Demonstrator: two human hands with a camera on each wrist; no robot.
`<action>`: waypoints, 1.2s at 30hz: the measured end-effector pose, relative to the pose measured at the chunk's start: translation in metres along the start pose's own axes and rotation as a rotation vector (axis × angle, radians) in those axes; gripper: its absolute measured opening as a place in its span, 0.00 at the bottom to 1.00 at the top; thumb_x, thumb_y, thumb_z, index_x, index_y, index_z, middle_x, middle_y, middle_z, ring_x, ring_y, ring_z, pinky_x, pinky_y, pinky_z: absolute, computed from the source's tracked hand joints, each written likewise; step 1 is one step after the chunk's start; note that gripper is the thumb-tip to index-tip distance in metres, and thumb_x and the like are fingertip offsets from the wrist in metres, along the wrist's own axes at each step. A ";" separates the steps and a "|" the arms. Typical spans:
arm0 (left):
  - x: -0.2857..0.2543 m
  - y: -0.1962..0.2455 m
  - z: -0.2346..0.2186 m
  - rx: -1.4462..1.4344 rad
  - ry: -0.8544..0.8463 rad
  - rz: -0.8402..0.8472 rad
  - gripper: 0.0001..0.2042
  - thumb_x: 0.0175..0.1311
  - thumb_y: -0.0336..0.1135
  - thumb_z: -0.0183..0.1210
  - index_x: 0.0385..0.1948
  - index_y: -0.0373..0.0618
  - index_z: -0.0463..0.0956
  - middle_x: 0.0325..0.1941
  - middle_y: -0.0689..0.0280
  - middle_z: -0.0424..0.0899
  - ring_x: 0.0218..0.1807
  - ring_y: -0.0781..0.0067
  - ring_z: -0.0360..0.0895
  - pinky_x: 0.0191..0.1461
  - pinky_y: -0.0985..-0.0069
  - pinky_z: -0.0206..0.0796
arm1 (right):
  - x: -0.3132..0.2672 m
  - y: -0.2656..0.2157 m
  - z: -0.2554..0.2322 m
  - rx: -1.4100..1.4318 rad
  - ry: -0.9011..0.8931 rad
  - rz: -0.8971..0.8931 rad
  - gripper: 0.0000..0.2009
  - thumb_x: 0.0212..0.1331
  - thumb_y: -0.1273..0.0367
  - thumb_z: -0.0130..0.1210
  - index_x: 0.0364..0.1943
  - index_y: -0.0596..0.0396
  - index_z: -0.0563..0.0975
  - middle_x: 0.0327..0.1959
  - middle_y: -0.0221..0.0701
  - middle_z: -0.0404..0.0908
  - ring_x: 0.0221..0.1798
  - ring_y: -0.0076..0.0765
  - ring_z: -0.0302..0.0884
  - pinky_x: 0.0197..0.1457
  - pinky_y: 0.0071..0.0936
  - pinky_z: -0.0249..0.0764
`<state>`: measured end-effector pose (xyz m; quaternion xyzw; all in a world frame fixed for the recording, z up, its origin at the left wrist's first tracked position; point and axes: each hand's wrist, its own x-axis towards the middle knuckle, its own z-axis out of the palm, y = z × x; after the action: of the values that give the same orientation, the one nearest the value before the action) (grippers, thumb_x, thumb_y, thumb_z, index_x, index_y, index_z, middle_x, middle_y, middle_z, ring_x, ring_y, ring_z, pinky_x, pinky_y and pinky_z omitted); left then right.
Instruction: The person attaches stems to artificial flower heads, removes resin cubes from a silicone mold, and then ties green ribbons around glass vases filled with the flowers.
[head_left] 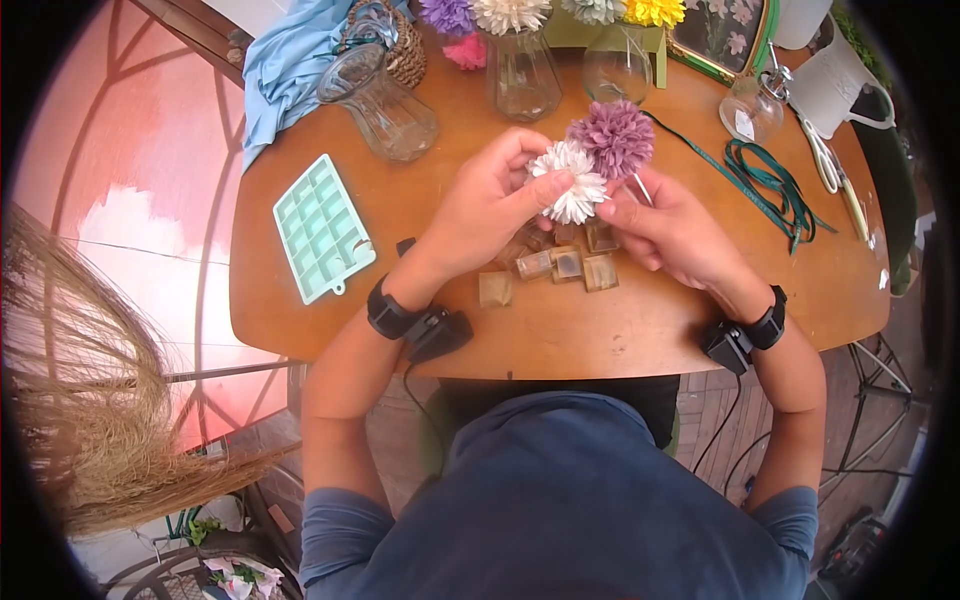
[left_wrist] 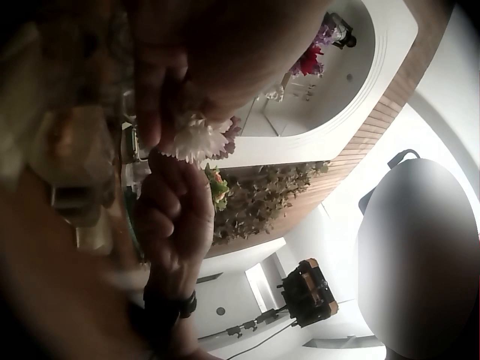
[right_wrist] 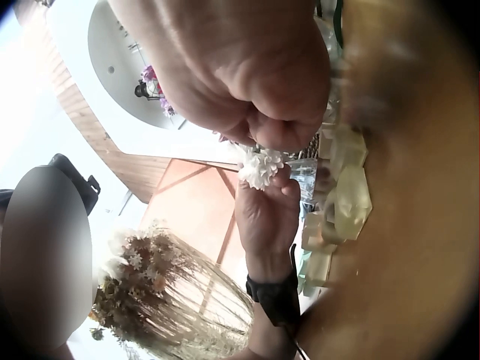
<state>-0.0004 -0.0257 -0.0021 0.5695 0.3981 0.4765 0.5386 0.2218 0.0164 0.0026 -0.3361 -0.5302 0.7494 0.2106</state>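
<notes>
Gripping the white, many-petalled round flower (head_left: 572, 195) between thumb and fingers, the left hand (head_left: 495, 200) faces the right hand (head_left: 675, 232), whose curled fingers hold a thin white stem (head_left: 643, 190). The mauve, many-petalled round flower (head_left: 614, 137) sits just beyond the fingertips; translucent amber square blocks (head_left: 600, 272) lie below them.

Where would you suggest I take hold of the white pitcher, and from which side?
Most likely by its looped handle, approaching from the person's right: on the white pitcher that loop juts out rightward, while a clear glass vessel stands on the left.
</notes>
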 end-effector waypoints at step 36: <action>0.015 0.054 0.033 0.708 0.035 0.272 0.17 0.64 0.36 0.61 0.53 0.40 0.74 0.48 0.66 0.80 0.48 0.79 0.74 0.53 0.77 0.69 | -0.007 0.000 -0.009 -0.117 -0.284 -0.122 0.09 0.71 0.59 0.52 0.38 0.48 0.74 0.21 0.15 0.64 0.19 0.12 0.55 0.20 0.15 0.50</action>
<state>0.0315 -0.0243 0.0542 0.7600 0.4680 0.3861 0.2332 0.2335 0.0177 0.0023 -0.2058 -0.6167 0.7430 0.1590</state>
